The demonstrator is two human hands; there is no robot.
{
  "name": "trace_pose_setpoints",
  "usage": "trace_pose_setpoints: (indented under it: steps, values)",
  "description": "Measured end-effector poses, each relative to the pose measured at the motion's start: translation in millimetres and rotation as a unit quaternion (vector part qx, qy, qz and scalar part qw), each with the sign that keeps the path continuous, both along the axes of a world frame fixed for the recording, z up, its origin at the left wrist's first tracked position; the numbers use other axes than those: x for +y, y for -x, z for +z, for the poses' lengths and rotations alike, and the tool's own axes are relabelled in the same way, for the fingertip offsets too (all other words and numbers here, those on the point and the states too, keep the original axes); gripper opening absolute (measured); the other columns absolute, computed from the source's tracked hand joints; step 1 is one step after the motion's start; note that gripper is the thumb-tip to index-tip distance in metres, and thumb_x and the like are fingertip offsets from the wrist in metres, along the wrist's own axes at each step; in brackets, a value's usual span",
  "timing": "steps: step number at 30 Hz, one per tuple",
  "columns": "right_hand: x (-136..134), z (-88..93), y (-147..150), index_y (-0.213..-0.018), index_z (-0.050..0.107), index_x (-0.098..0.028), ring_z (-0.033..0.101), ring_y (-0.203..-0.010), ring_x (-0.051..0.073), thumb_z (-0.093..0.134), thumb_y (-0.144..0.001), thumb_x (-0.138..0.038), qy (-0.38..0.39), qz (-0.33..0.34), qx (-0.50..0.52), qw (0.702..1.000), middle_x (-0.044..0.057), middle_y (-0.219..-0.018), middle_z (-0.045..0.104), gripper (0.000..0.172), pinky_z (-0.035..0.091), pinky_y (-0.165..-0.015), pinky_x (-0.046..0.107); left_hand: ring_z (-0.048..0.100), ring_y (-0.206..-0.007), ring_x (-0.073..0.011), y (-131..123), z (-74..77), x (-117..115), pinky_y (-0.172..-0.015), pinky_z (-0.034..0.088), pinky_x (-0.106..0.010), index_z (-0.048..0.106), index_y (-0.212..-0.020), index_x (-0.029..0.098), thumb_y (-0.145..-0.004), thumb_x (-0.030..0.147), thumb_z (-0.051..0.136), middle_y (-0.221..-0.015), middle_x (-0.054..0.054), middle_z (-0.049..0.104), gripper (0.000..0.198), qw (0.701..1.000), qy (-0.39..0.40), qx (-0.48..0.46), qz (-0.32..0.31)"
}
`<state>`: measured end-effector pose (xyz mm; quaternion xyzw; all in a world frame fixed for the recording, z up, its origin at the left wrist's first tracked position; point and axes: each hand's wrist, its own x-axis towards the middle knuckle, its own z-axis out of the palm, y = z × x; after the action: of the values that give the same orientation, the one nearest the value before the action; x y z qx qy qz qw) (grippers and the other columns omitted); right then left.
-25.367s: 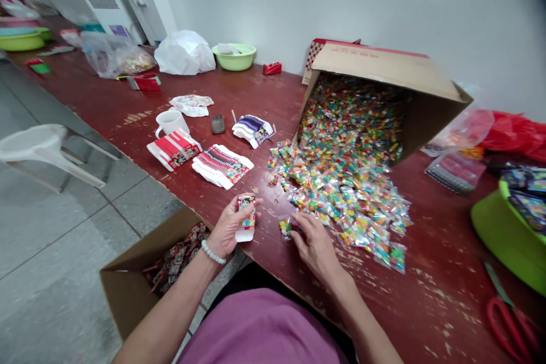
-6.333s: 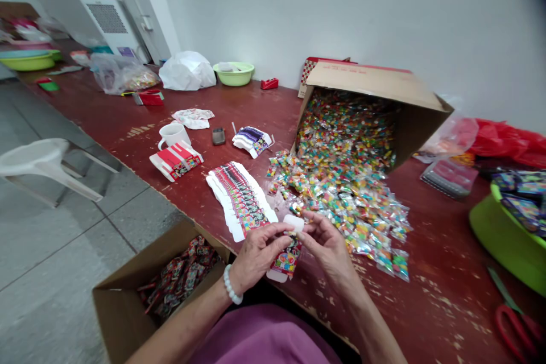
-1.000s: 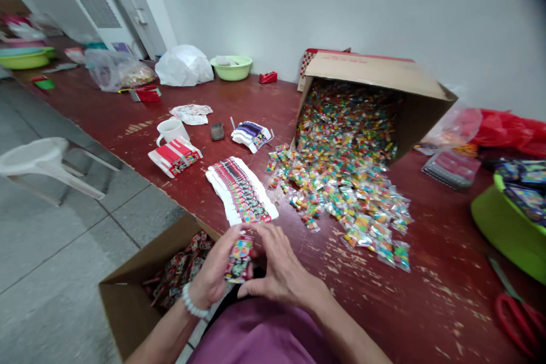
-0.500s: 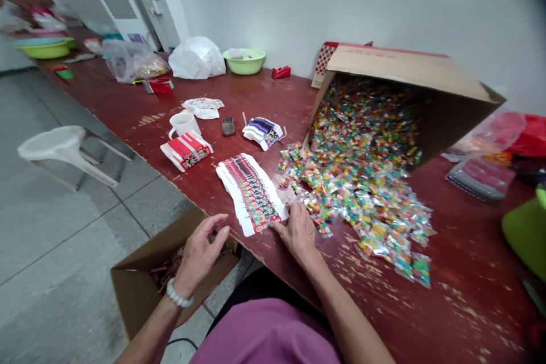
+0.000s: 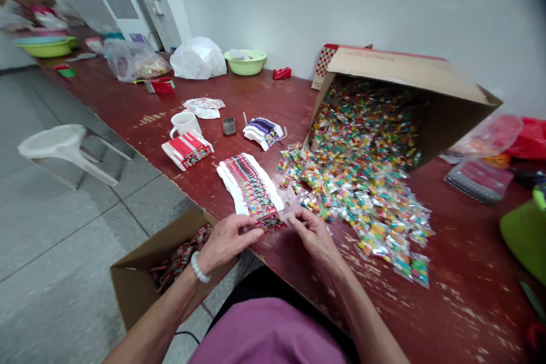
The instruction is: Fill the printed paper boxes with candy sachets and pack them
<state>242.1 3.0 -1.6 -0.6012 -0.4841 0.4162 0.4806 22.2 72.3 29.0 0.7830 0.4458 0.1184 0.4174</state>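
While held over dark red wooden table [image 5: 426, 307], flat red-and-black printed card [image 5: 269, 224] sits nearer person than tipped brown cardboard box [image 5: 405, 74], left of its mouth. Left hand [image 5: 226, 240] pinches card's left end, thumb against fingertips. Right hand [image 5: 316, 235] pinches right end likewise. Fanned row of white-edged printed cards [image 5: 249, 185]: left of box mouth. Heap of clear multicolour candy sachets [image 5: 362, 205]: spilling from box mouth.

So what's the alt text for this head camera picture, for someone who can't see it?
The left hand and right hand pinch one printed card at the near end of a fanned row of cards on a red table. To the right, small colourful packets spill from a tipped cardboard box; another open box stands on the floor at the left.
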Motion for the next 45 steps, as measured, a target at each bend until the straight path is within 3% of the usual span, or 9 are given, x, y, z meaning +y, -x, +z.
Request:
trace_pose_setpoints:
  steps: [2,4,8,15,20,27,33,39,45]
  values:
    - [-10,13.4,1,-0.086,0.064,-0.020,0.057,-0.075,0.016,0.058,-0.090,-0.046,0.003,0.058,0.073,0.996,0.000,-0.081,0.064,0.027,0.044,-0.069,0.026,0.060,-0.074,-0.0178,-3,6.6,-5,-0.067,0.043,-0.027,0.073,-0.096,0.016,-0.080,0.049,0.066,-0.085,-0.005,0.071,0.038,0.961,0.242,-0.095,-0.093]
    - [-18,23.8,4,-0.087,0.061,-0.021,0.053,-0.068,0.014,0.057,-0.092,-0.046,0.020,0.116,0.130,0.985,-0.001,-0.076,0.060,0.026,0.042,-0.064,0.024,0.064,-0.072,-0.0188,-11,6.1,-14,-0.067,0.046,-0.028,0.070,-0.104,0.015,-0.069,0.048,0.076,-0.091,-0.008,0.073,0.048,0.865,0.436,-0.190,-0.161]
    - [-26,33.5,8,-0.087,0.061,-0.020,0.046,-0.060,0.011,0.054,-0.095,-0.043,0.018,0.150,0.094,0.984,-0.003,-0.070,0.054,0.025,0.037,-0.055,0.022,0.065,-0.057,-0.0169,-31,-5.8,-38,-0.052,0.046,-0.023,0.072,-0.095,0.012,-0.061,0.041,0.081,-0.079,-0.010,0.073,0.045,0.760,0.565,-0.273,-0.168]
    - [-37,31.1,10,-0.132,0.052,-0.027,0.059,-0.081,0.015,0.067,-0.088,-0.036,-0.001,0.051,0.135,0.989,0.003,-0.101,0.062,0.048,0.049,-0.074,0.027,0.065,-0.050,-0.0153,-38,-9.6,-53,-0.047,0.050,-0.022,0.072,-0.079,0.009,-0.060,0.033,0.083,-0.069,-0.007,0.070,0.032,0.789,0.515,-0.334,-0.021]
    - [-47,22.4,26,-0.111,0.066,-0.020,0.055,-0.056,0.010,0.069,-0.085,-0.042,0.049,0.094,0.227,0.968,0.000,-0.078,0.064,0.034,0.047,-0.055,0.024,0.067,-0.051,-0.0189,-38,-12.3,-54,-0.047,0.054,-0.027,0.070,-0.083,0.010,-0.062,0.031,0.084,-0.071,-0.008,0.070,0.033,0.793,0.505,-0.341,0.004]
    - [-46,13.0,29,-0.084,0.070,-0.017,0.060,-0.064,0.015,0.068,-0.083,-0.044,0.005,-0.082,0.138,0.987,0.004,-0.079,0.068,0.027,0.050,-0.059,0.026,0.064,-0.067,-0.0131,-53,-10.9,-52,-0.065,0.053,-0.024,0.067,-0.089,0.012,-0.070,0.024,0.079,-0.078,-0.003,0.067,0.025,0.864,0.384,-0.323,0.039]
    - [-45,19.6,23,-0.114,0.062,-0.021,0.065,-0.073,0.017,0.070,-0.083,-0.040,-0.012,-0.144,0.125,0.982,0.002,-0.084,0.069,0.037,0.053,-0.067,0.028,0.063,-0.070,-0.0110,-60,-1.1,-58,-0.067,0.052,-0.023,0.048,-0.118,0.021,-0.077,0.025,0.074,-0.085,0.001,0.067,0.049,0.899,0.229,-0.346,0.140]
    - [-46,14.3,29,-0.120,0.057,-0.025,0.065,-0.090,0.019,0.067,-0.087,-0.037,-0.064,-0.130,0.169,0.975,0.004,-0.102,0.069,0.036,0.052,-0.082,0.032,0.065,-0.088,-0.0148,-58,0.5,-61,-0.078,0.052,-0.026,0.047,-0.129,0.023,-0.081,0.026,0.071,-0.106,-0.005,0.068,0.053,0.890,0.215,-0.384,0.121]
    - [-48,10.4,11,-0.085,0.067,-0.020,0.059,-0.074,0.016,0.067,-0.088,-0.043,-0.008,-0.092,0.159,0.983,0.002,-0.080,0.067,0.023,0.048,-0.071,0.029,0.056,-0.069,-0.0102,-52,-3.0,-53,-0.065,0.045,-0.021,0.056,-0.102,0.019,-0.080,0.030,0.073,-0.077,0.002,0.062,0.031,0.886,0.294,-0.353,0.063]
